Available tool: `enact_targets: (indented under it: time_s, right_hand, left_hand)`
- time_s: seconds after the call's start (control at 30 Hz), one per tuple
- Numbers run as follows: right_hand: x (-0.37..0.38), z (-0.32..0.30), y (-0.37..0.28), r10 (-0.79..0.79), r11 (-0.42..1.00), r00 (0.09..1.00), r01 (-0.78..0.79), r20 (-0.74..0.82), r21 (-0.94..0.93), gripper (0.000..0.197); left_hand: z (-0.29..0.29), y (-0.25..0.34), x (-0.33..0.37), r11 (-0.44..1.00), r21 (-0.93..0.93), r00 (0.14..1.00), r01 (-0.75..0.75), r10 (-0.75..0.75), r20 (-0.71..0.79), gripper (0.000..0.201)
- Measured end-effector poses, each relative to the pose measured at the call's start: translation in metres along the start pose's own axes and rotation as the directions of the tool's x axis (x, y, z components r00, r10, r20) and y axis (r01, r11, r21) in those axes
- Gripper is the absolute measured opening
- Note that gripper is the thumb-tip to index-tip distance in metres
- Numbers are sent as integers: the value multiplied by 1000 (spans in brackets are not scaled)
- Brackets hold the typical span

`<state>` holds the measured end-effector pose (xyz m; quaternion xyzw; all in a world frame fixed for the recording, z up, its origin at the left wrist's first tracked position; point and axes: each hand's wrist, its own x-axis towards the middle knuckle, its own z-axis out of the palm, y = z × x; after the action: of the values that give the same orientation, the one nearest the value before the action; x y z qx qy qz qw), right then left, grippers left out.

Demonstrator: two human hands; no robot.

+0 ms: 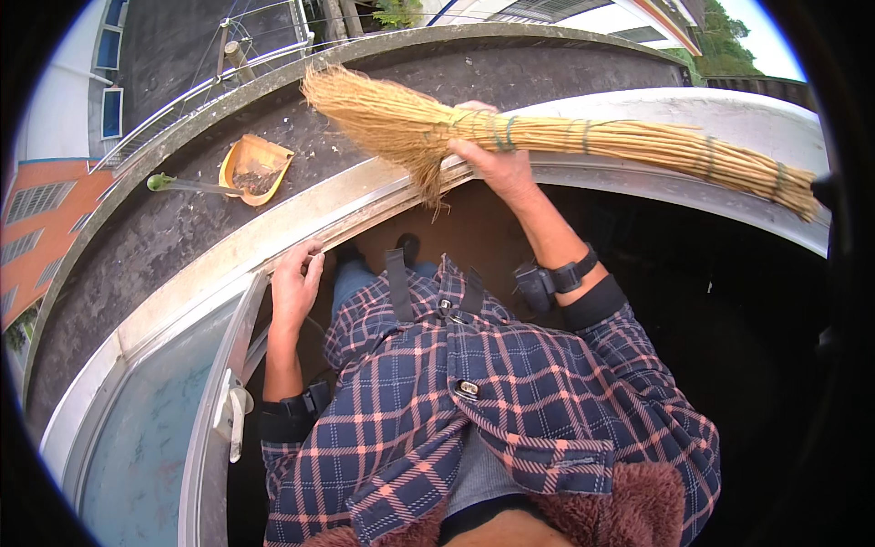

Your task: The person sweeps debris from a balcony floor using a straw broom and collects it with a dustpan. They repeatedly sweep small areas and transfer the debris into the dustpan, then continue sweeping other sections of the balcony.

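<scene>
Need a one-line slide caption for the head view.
Right hand grips a straw broom over the ledge; left hand rests on the window frame.

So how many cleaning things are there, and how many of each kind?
Straw broom, gripped by the right hand: 1
Orange dustpan with a green-tipped handle, out on the dark ledge: 1
Total: 2
The left hand holds neither; it rests on the window frame.
</scene>
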<state>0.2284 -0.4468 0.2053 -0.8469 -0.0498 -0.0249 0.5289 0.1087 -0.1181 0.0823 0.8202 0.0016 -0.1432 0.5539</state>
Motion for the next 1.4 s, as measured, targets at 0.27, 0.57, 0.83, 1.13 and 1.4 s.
enact_targets:
  time_s: [0.27,0.57,0.83,1.13,1.4]
  right_hand:
    - [4,2,-45,-171,981,981,178,95,-80,44]
    - [13,-37,1,-6,999,943,19,332,-37,43]
    - [20,-69,-16,88,988,980,-63,179,-144,38]
    - [-12,-12,1,110,994,872,-106,477,-35,49]
    - [22,-50,-22,122,975,914,-37,388,-219,48]
  left_hand:
    - [-5,-3,-3,999,-1,997,46,-46,-65,19]
    - [-4,-3,-7,1000,2,995,26,-25,-96,18]
    - [-4,2,-10,952,179,969,247,-245,-35,28]
    - [6,0,-3,989,144,996,-37,49,-77,22]
    - [8,3,-2,993,108,996,-37,45,-71,21]
